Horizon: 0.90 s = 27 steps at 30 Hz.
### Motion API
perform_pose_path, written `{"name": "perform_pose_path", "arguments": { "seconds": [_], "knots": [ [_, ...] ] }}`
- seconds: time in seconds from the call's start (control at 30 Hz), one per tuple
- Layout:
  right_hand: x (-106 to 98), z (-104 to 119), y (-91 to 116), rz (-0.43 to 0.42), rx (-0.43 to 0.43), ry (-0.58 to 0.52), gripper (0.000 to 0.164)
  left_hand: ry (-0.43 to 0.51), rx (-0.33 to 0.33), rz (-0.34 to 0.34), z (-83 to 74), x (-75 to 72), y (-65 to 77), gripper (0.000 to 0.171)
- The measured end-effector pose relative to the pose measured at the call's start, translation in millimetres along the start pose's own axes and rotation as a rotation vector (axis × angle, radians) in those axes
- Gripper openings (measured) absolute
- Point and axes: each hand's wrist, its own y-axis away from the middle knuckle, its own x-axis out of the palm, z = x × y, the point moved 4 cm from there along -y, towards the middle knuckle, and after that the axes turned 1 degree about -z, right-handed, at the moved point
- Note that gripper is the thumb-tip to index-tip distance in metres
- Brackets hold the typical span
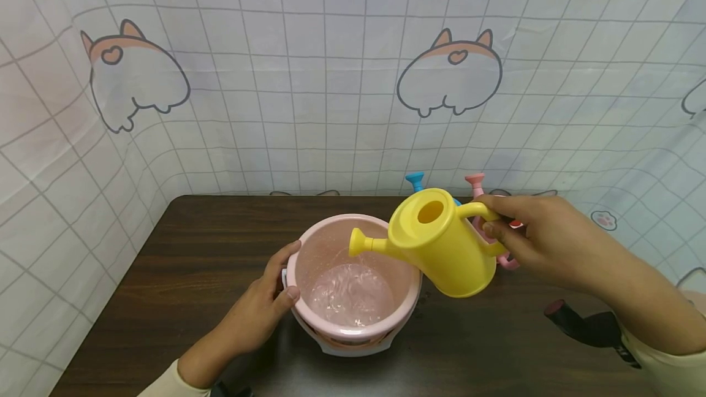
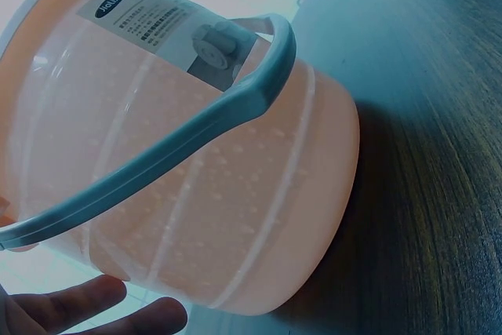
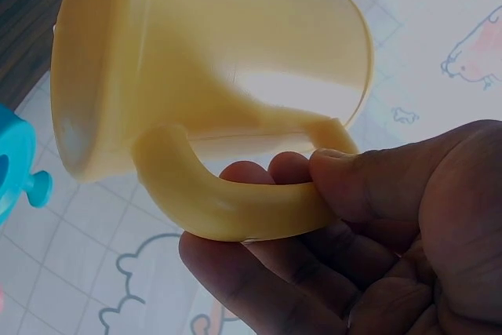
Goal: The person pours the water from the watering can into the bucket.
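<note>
A yellow watering can point(image 1: 441, 250) hangs tilted, its spout head over the inside of a pink bucket point(image 1: 408, 299). My right hand point(image 1: 543, 238) grips the can by its curved handle point(image 3: 235, 205), the fingers and thumb wrapped round it. Thin streams fall from the spout, and rippled water point(image 1: 353, 290) covers the bucket's bottom. With thumb and fingers over the left side of the rim, my left hand point(image 1: 259, 305) holds the bucket upright on the table. The left wrist view shows the bucket's grey-blue handle point(image 2: 172, 147) hanging down its side, near two fingertips.
Behind the yellow can stand a blue watering can point(image 1: 415, 180) and a pink one point(image 1: 474, 181), both mostly hidden. The dark wooden table point(image 1: 193, 262) meets a white gridded cloth point(image 1: 309, 90) at the back. A printed label point(image 2: 169, 29) is stuck on the bucket.
</note>
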Motion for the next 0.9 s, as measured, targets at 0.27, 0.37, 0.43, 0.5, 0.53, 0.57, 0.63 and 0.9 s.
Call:
{"name": "perform_pose_path", "arguments": {
  "seconds": [0.27, 0.37, 0.43, 0.5, 0.53, 0.57, 0.63, 0.9],
  "knots": [
    [-0.1, 0.3, -0.5, 0.002, 0.005, 0.001, 0.024, -0.002, 0.002, -0.002, 0.3, 0.0, -0.3, 0.063],
    [-0.2, 0.4, -0.7, 0.004, 0.005, 0.004, 0.025, -0.001, 0.002, -0.004, 0.3, -0.1, -0.4, 0.063],
    [-0.3, 0.4, -1.0, 0.005, 0.003, 0.010, 0.025, 0.000, 0.000, -0.005, 0.4, 0.0, -0.3, 0.063],
    [-0.4, 0.5, -1.4, 0.005, 0.001, 0.013, 0.025, 0.003, 0.002, -0.004, 0.2, -0.2, -0.3, 0.062],
    [-0.5, 0.6, -1.5, 0.004, -0.001, 0.014, 0.025, 0.004, 0.001, -0.004, 0.1, -0.3, -0.2, 0.062],
    [-0.5, 0.5, -1.6, 0.004, 0.000, 0.013, 0.025, 0.007, 0.002, -0.003, 0.0, -0.2, -0.2, 0.062],
    [-0.6, 0.4, -1.6, 0.003, -0.002, 0.012, 0.025, 0.009, 0.001, -0.001, -0.2, -0.2, -0.2, 0.062],
    [-0.4, 0.1, -1.8, -0.006, -0.013, 0.012, 0.027, 0.015, -0.010, 0.007, -0.6, 0.0, -0.2, 0.062]
  ]
}}
